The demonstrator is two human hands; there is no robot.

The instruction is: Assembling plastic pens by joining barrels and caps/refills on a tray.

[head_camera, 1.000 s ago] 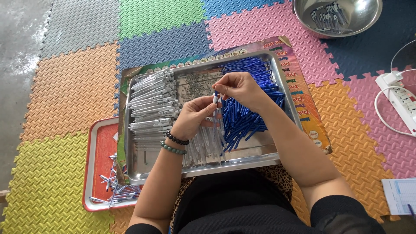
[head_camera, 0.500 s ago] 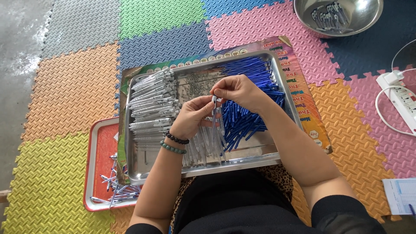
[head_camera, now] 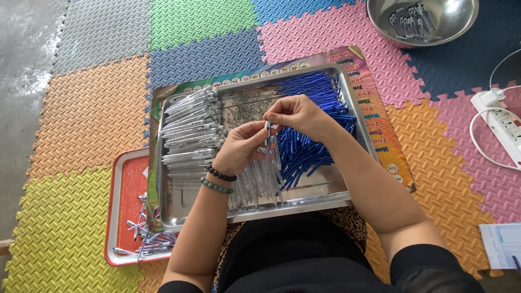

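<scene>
Over a steel tray (head_camera: 347, 97) on my lap, my left hand (head_camera: 241, 147) grips a clear pen barrel (head_camera: 267, 135) held upright. My right hand (head_camera: 296, 114) pinches the barrel's top end with thumb and forefinger. Both hands meet above the tray's middle. In the tray lie rows of clear pen barrels (head_camera: 190, 125) on the left, tiny metal springs (head_camera: 247, 106) in the centre, and a heap of blue pen parts (head_camera: 312, 122) on the right. More clear barrels lie below my hands. Two bead bracelets circle my left wrist.
A red tray (head_camera: 127, 190) with several finished pens (head_camera: 144, 239) pokes out at the lower left. A steel bowl (head_camera: 461, 21) with pens sits at the top right. A white power strip (head_camera: 502, 122) and cable lie at the right, paper (head_camera: 502, 244) at the lower right. Coloured foam mats cover the floor.
Both hands stay together over the tray's middle; the fingers have shifted only slightly on the clear barrel.
</scene>
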